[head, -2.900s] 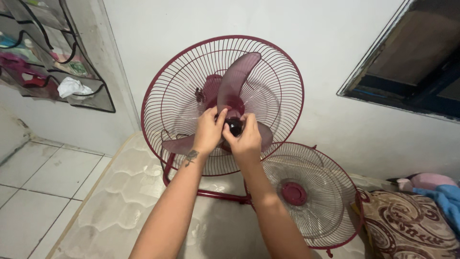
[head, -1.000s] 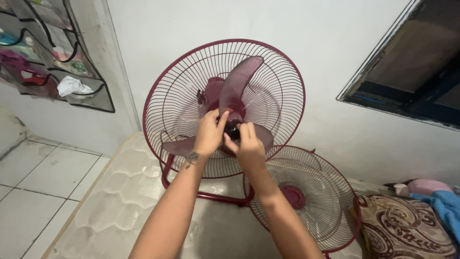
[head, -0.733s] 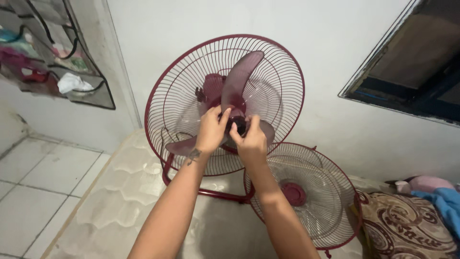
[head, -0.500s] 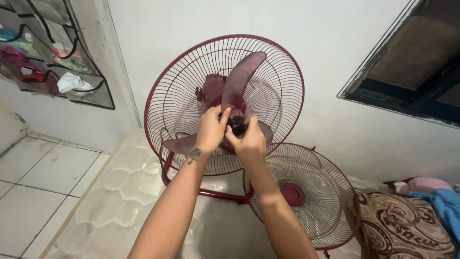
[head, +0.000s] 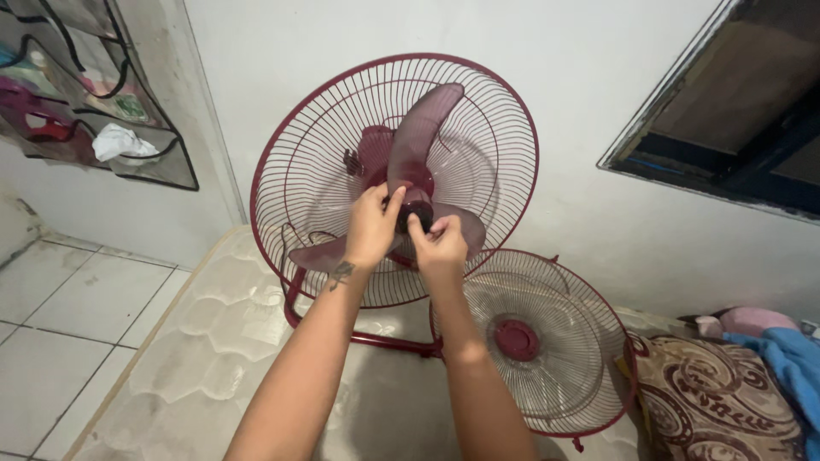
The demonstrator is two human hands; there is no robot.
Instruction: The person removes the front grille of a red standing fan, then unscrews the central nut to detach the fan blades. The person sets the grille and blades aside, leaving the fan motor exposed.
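Together, the left hand (head: 373, 229) and right hand (head: 438, 246) pinch the small dark round cap (head: 416, 209) at the hub of the smooth translucent maroon blade (head: 424, 128), its axis facing the person. Behind stands the round wire rear guard (head: 504, 145); lower right, the detached front grille (head: 559, 341) leans on the quilted mattress (head: 213, 341).

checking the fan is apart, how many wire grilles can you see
2. The rear grille stands upright behind the blades; the front grille leans low on the right, off the fan.
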